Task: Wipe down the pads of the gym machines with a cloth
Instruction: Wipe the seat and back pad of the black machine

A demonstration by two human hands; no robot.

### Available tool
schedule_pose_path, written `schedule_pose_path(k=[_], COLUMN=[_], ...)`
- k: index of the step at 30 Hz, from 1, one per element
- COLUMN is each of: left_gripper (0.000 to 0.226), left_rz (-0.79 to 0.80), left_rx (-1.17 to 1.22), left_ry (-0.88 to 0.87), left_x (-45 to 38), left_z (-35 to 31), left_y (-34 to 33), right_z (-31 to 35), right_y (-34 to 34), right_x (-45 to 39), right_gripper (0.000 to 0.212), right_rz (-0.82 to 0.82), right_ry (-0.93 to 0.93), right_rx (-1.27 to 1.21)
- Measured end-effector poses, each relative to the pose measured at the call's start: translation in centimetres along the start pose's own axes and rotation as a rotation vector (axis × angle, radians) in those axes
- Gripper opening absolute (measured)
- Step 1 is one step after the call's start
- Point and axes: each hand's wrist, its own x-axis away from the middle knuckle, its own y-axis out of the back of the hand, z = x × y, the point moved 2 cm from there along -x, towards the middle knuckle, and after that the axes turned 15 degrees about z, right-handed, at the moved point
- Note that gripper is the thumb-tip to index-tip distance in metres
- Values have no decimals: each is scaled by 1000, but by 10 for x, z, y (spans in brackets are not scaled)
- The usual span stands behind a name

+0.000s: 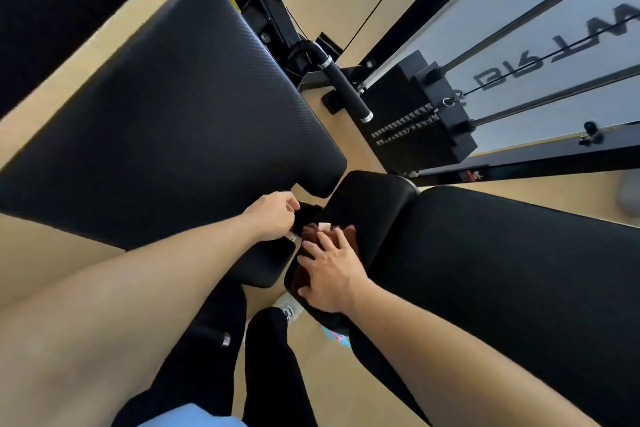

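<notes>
A dark brown cloth [341,234] with a small white tag lies on a narrow black pad [374,204] at the centre of the head view. My right hand [330,276] presses flat on the cloth, fingers spread. My left hand [273,218] is just left of it, fingers curled around the edge of a black part between the pads; what it grips is partly hidden. A large black textured pad [166,107] fills the left. Another long black pad [519,270] stretches to the right.
A weight stack [422,121] with guide rods and a cable stands at the upper right behind a frosted panel. A black foam-grip handle [346,90] juts out near it. The black and yellow machine frame [249,3] runs along the top. My dark-trousered legs and a shoe [287,308] are below.
</notes>
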Motion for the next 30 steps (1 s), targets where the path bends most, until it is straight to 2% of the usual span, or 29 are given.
schedule_pose_path(k=[3, 7, 11, 14, 18, 22, 26, 30], left_gripper=[28, 25, 26, 28, 29, 29, 28, 26], left_rz=[-12, -23, -37, -18, 11, -7, -30, -31], left_rx=[8, -7, -18, -35, -43, -32, -51, -56], left_ry=[5, -9, -44, -31, 17, 19, 30, 30], left_x=[-2, -8, -18, -19, -11, -5, -2, -3], left_z=[7, 5, 5, 15, 29, 32, 31, 30], left_y=[8, 20, 26, 18, 7, 8, 9, 11], right_z=[-11, -87, -133, -106, -29, 37, 29, -38], right_y=[6, 52, 78, 67, 27, -21, -15, 25], right_x=[-5, -27, -55, -67, -63, -39, -28, -26], right_gripper=[59, 51, 54, 59, 66, 59, 52, 45], right_rz=[-13, -108, -19, -27, 49, 101, 62, -83], right_ry=[-44, -282, -359, -282, -109, 76, 48, -94], right_rx=[14, -26, -94, 37, 45, 105, 41, -34])
